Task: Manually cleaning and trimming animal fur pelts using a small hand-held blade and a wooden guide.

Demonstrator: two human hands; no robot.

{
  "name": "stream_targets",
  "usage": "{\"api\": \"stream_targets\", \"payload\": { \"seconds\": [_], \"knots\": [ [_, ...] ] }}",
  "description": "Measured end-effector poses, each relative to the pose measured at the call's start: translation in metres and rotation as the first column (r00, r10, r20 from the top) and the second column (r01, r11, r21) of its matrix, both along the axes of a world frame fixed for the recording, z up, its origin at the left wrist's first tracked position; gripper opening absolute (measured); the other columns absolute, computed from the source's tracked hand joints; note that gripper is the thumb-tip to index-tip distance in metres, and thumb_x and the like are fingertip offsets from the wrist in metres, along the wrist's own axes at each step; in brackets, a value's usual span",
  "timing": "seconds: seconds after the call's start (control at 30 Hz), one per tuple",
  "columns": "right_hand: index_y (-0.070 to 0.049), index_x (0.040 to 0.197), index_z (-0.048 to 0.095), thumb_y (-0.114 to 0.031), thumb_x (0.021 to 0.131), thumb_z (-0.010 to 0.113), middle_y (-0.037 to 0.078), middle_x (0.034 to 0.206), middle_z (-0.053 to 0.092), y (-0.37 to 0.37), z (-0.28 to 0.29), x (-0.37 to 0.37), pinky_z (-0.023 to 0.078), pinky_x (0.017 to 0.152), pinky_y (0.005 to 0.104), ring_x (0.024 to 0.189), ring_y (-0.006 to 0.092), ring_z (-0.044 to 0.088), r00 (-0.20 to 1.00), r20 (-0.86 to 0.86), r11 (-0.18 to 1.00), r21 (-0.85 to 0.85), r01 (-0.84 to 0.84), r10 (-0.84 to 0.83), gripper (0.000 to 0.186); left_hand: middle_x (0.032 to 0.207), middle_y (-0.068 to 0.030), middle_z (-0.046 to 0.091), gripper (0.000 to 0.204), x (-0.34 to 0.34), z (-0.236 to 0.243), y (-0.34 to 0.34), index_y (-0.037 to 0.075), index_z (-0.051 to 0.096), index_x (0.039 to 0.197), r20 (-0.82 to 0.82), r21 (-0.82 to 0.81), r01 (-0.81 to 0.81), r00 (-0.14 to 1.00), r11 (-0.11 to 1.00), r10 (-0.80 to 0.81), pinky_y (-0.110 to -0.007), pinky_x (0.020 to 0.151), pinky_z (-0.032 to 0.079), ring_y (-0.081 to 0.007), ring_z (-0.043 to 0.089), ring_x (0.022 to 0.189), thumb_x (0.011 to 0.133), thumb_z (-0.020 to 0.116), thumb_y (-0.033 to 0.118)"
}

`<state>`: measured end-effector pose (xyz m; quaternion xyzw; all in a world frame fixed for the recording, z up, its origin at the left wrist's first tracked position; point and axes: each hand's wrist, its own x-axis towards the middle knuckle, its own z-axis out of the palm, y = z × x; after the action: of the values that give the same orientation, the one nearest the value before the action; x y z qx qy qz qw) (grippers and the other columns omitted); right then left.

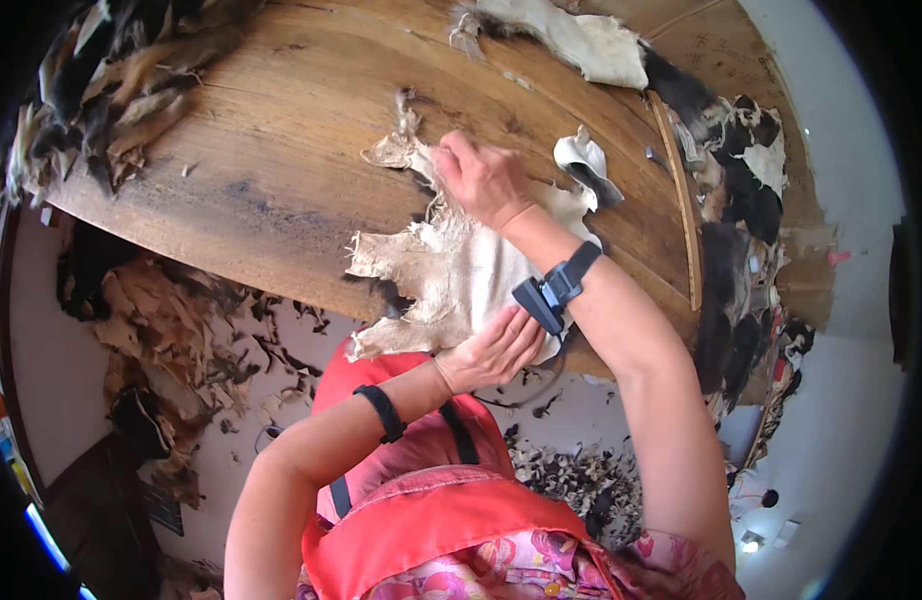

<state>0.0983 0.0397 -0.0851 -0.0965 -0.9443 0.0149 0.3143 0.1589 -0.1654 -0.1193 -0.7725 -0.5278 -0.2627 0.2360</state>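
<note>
A pale, ragged hide (451,260) with dark fur at some edges is spread on the wooden board (261,150), reaching toward its near edge. My right hand (481,178) is closed on the hide's narrow upper part, fingers curled, with a dark device strapped at that wrist. My left hand (493,352) lies on the hide's lower portion near the board edge, fingers stretched out side by side; their tips are close below the wrist device. A small curled white scrap with a dark side (579,160) rests just right of the hide.
Dark and tan fur pieces (111,80) are heaped at the upper left. A white hide strip (571,40) lies at the back. A wooden slat (681,200) runs along the right, beside piled pelts (751,180). Scraps (171,350) litter the floor below.
</note>
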Motion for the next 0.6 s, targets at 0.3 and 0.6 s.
{"api": "stream_targets", "payload": {
  "seconds": [0.3,0.6],
  "knots": [
    [-0.014,0.103,0.058,-0.038,0.101,0.048,0.013,0.074,0.07,0.053,0.01,-0.006,0.053,0.064,0.0507,0.071,0.0349,0.069,0.958,0.202,0.948,-0.201,0.246,-0.205,0.026,0.13,-0.0163,0.061,0.043,0.003,0.016,0.003,0.0,0.06,0.126,-0.026,0.03,-0.064,0.998,0.997,0.065,-0.041,0.107,0.043,-0.0295,0.06,0.122,0.092,0.046,0.023],
    [-0.017,0.106,0.06,-0.026,0.098,0.054,0.013,0.065,0.067,0.044,0.008,0.058,0.051,0.055,0.0501,0.06,0.0369,0.067,0.919,0.175,0.934,0.006,0.358,-0.353,0.013,0.133,-0.019,0.06,0.049,0.033,0.003,0.013,-0.003,0.059,0.13,0.034,-0.031,-0.071,0.997,0.997,0.072,-0.044,0.109,0.042,-0.0326,0.057,0.126,0.09,0.046,0.024]
  ]
}}
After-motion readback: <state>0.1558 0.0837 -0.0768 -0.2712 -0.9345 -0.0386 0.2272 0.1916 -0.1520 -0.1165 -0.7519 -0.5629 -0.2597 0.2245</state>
